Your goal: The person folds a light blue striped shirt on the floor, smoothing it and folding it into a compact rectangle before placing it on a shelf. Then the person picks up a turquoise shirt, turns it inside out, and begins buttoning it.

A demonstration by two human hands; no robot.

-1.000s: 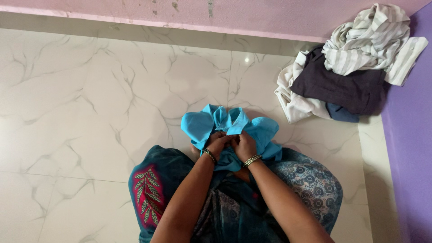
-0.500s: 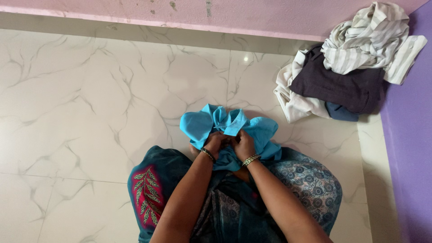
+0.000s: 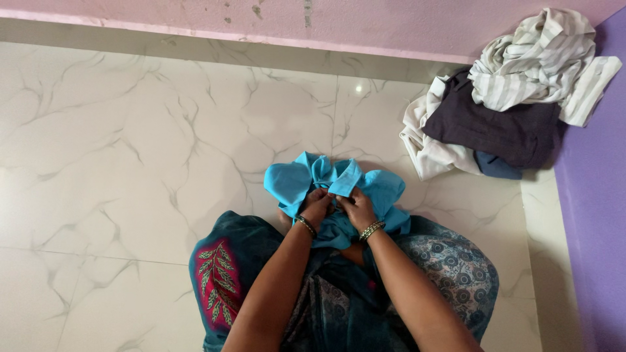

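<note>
Down at the lower left of the frame we see our patterned teal garment (image 3: 218, 274) with its red leaf panel spread over our lap on the white marble floor (image 3: 117, 143). Moving toward the centre, our left hand (image 3: 317, 205) and right hand (image 3: 355, 205) meet side by side on the bright blue cloth (image 3: 290, 182), which lies bunched just above our knees, partly on the floor. By our judgement the work on it is at an early stage: the cloth is crumpled, with loose folds fanning out on both sides, and nothing about it looks flattened or folded. Our fingers on both hands are curled together and pinched on a fold at the middle of the blue cloth. At the upper right, well apart, a heap of clothes (image 3: 508, 98), striped, dark and pale, sits against the purple wall (image 3: 596, 215).
</note>
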